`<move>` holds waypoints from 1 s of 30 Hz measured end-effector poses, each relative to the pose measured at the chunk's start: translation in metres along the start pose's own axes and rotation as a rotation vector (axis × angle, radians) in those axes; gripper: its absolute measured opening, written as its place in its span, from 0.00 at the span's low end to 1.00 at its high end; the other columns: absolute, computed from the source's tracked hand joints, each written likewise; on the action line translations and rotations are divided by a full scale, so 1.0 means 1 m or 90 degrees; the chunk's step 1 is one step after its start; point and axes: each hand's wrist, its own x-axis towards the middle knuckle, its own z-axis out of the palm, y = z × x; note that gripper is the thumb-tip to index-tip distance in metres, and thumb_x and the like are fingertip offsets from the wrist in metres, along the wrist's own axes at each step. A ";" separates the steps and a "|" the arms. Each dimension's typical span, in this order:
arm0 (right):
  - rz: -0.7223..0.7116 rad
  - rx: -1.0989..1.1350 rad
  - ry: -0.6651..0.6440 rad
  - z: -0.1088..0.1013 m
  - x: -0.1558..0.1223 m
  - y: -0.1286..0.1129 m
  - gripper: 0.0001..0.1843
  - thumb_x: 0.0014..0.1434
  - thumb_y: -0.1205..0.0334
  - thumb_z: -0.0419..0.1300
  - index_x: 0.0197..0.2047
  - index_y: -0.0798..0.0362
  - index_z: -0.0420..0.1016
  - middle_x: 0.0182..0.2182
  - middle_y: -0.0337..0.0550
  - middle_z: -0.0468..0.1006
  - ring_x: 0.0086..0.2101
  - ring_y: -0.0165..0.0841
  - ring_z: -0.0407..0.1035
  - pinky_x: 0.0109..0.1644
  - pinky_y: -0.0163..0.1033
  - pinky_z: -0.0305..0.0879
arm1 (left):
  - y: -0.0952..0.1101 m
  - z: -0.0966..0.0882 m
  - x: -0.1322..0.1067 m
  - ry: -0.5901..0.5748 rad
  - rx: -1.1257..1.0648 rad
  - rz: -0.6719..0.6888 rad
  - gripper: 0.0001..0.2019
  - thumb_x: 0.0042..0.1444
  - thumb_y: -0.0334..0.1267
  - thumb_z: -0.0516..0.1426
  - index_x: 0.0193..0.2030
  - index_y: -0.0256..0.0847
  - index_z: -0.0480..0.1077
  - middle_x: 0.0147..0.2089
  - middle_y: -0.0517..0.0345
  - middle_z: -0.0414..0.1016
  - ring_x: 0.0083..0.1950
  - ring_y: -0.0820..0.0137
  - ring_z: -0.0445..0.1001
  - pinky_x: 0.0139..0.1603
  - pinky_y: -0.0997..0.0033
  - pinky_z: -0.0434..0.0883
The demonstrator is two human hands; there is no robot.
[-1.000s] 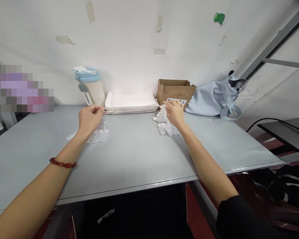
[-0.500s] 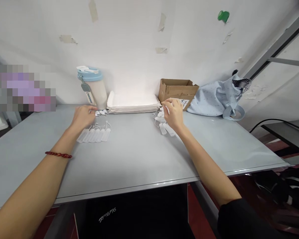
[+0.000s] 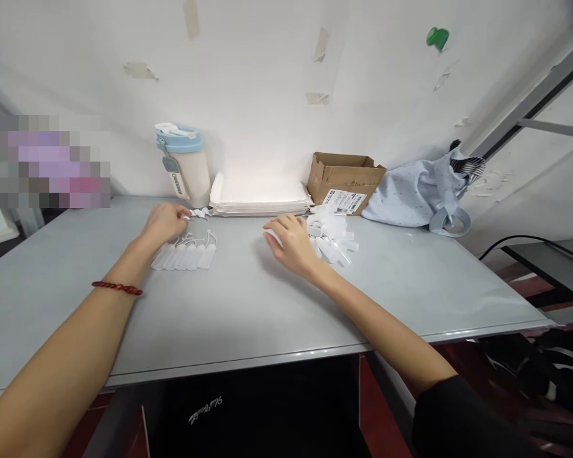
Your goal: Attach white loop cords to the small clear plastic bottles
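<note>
My left hand [image 3: 166,222] rests on the table with its fingers bunched together, touching the end of some small white pieces [image 3: 200,213]; what lies between the fingertips is hidden. Just in front of it is a row of several clear white plastic tags with loops [image 3: 185,257], laid side by side. My right hand [image 3: 291,242] is over the middle of the table, thumb apart from the fingers, nothing visible in it. Right beside it spreads a loose pile of similar white tags [image 3: 337,235], partly covered by that hand.
Behind the hands lies a stack of white sheets or envelopes [image 3: 260,197] against the wall. A cream tumbler with blue lid [image 3: 193,172] stands to its left, an open cardboard box [image 3: 346,181] and a light blue cloth bag [image 3: 405,194] to its right. The grey table [image 3: 229,312] has a front edge nearby.
My right hand has moved left, away from the tag pile and toward the middle, uncovering more of the pile. My left hand stays near the small white pieces. The view shifted slightly.
</note>
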 end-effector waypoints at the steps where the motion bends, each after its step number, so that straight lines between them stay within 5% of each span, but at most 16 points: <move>1: -0.017 0.011 -0.021 0.003 0.002 -0.006 0.14 0.66 0.59 0.51 0.49 0.56 0.71 0.47 0.52 0.75 0.50 0.41 0.63 0.54 0.48 0.49 | 0.000 0.001 0.001 -0.009 0.012 -0.003 0.08 0.48 0.35 0.57 0.35 0.38 0.74 0.27 0.60 0.66 0.32 0.67 0.64 0.40 0.72 0.61; 6: -0.084 0.065 -0.095 0.029 0.017 -0.039 0.38 0.57 0.36 0.54 0.58 0.61 0.62 0.52 0.59 0.70 0.52 0.46 0.62 0.56 0.54 0.51 | 0.000 0.003 0.006 -0.049 0.089 -0.031 0.15 0.47 0.32 0.57 0.42 0.29 0.76 0.32 0.51 0.73 0.38 0.60 0.69 0.42 0.68 0.63; 10: -0.082 0.087 -0.173 0.047 0.033 -0.056 0.49 0.51 0.30 0.55 0.61 0.62 0.58 0.51 0.61 0.67 0.51 0.49 0.61 0.54 0.56 0.54 | -0.001 0.002 0.006 -0.082 0.128 -0.038 0.13 0.47 0.34 0.55 0.38 0.30 0.76 0.33 0.48 0.76 0.39 0.59 0.71 0.40 0.68 0.64; 14: -0.048 0.117 -0.229 0.061 0.043 -0.062 0.47 0.47 0.29 0.57 0.56 0.61 0.65 0.48 0.58 0.67 0.51 0.48 0.61 0.53 0.55 0.56 | 0.000 0.001 0.005 -0.092 0.168 -0.068 0.08 0.47 0.36 0.55 0.30 0.36 0.74 0.29 0.51 0.74 0.38 0.59 0.73 0.37 0.69 0.64; 20: -0.001 0.168 -0.195 0.062 0.036 -0.057 0.33 0.53 0.41 0.61 0.51 0.59 0.69 0.46 0.53 0.68 0.50 0.44 0.63 0.53 0.52 0.56 | 0.009 -0.005 -0.001 -0.090 0.175 -0.089 0.07 0.46 0.37 0.57 0.21 0.39 0.67 0.23 0.53 0.69 0.34 0.59 0.73 0.32 0.69 0.62; 25: -0.003 0.251 -0.118 0.041 0.006 -0.027 0.31 0.52 0.54 0.65 0.57 0.52 0.63 0.49 0.50 0.68 0.50 0.41 0.63 0.54 0.50 0.58 | 0.035 -0.009 -0.021 0.006 -0.112 -0.048 0.09 0.43 0.40 0.62 0.29 0.38 0.71 0.33 0.54 0.75 0.38 0.62 0.73 0.35 0.70 0.64; 30: 0.020 0.328 -0.032 0.030 -0.019 -0.001 0.30 0.51 0.66 0.61 0.58 0.53 0.60 0.47 0.49 0.72 0.45 0.36 0.67 0.49 0.44 0.65 | 0.072 0.007 -0.051 -0.170 -0.499 0.023 0.14 0.40 0.45 0.67 0.31 0.38 0.74 0.32 0.55 0.76 0.36 0.66 0.72 0.39 0.70 0.68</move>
